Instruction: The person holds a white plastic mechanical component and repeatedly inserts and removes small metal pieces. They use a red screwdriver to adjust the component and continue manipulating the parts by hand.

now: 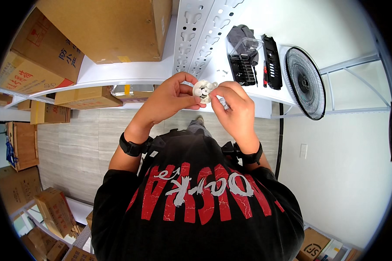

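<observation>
Between my hands, over the front edge of the shelf, is a small white round plastic part (202,92) with knobs and a recessed middle. My left hand (167,102) grips its left side, thumb across the near face and fingers behind. My right hand (236,104) pinches at the part's right edge, thumb and forefinger close together; whether a smaller piece is between these fingertips cannot be made out. A few tiny metal bits (222,72) lie on the white shelf just beyond my right hand.
On the right shelf are an opened bit set (243,69), a grey cloth (241,34), a long black tray (272,63), a red-handled tool (265,69) and a round black fan grille (307,82). A perforated upright (191,37) rises ahead. Cardboard boxes (104,28) fill the left shelves.
</observation>
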Motion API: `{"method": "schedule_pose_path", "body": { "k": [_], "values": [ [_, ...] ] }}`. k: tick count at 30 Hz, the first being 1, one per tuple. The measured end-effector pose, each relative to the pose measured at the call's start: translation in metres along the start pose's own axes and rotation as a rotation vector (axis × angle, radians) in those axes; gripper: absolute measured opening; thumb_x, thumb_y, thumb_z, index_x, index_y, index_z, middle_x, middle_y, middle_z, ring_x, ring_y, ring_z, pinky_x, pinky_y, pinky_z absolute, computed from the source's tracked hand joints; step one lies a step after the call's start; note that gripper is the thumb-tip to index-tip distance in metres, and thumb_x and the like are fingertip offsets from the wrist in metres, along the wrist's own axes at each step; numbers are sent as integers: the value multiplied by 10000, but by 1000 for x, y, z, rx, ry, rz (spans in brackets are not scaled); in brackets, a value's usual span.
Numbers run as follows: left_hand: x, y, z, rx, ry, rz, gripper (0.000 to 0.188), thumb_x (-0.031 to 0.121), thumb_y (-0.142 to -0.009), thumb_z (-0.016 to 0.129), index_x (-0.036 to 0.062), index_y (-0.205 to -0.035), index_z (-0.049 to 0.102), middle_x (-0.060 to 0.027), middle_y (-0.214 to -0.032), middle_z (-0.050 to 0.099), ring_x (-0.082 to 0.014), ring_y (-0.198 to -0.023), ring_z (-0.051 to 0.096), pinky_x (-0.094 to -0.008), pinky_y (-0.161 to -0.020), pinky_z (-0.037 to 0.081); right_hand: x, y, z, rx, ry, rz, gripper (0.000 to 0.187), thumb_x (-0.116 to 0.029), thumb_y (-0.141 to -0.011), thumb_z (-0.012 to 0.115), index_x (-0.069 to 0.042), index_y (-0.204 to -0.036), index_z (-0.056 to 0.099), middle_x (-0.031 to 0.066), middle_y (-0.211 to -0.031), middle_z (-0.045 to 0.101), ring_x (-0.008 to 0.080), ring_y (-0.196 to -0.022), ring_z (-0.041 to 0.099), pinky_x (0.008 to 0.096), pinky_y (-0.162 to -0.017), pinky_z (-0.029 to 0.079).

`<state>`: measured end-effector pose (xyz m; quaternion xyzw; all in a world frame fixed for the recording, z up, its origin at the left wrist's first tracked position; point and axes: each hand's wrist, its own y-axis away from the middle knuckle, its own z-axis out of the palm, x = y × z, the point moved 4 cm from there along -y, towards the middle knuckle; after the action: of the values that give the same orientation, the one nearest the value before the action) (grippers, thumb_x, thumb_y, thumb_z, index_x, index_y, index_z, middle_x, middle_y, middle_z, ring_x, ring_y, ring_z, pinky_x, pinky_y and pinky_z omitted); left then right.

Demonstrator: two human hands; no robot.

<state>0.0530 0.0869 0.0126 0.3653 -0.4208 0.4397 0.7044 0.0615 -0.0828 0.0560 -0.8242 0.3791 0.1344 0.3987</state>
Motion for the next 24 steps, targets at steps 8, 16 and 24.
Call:
{"method": "schedule_pose_path", "body": {
  "k": [8, 16, 24],
  "values": [
    [1, -1, -7, 8, 2, 29, 317, -13, -878, 593, 27, -1168, 471, -170, -1086, 655, -208, -958, 672, -302, -872, 552, 3, 0, 3, -95, -99, 38, 138, -30, -772, 706, -46, -904, 671, 76, -909, 635, 258, -732, 645, 318, -635, 518],
    [2, 0, -6, 2, 79, -12, 272, 14, -890, 608, 3, -1127, 474, -159, -1046, 661, -187, -972, 664, -271, -880, 548, -4, -3, 0, -16, -87, 58, 150, -38, -767, 721, -53, -909, 678, 72, -901, 627, 241, -726, 643, 313, -625, 513],
    [2, -1, -9, 11, 19, -1, 299, 12, -899, 597, 25, -1172, 475, -130, -1067, 652, -165, -981, 644, -279, -888, 546, -7, -3, 9, -71, -117, -84, 137, -43, -765, 727, -42, -892, 675, 74, -866, 611, 239, -684, 622, 315, -587, 498]
  ]
}}
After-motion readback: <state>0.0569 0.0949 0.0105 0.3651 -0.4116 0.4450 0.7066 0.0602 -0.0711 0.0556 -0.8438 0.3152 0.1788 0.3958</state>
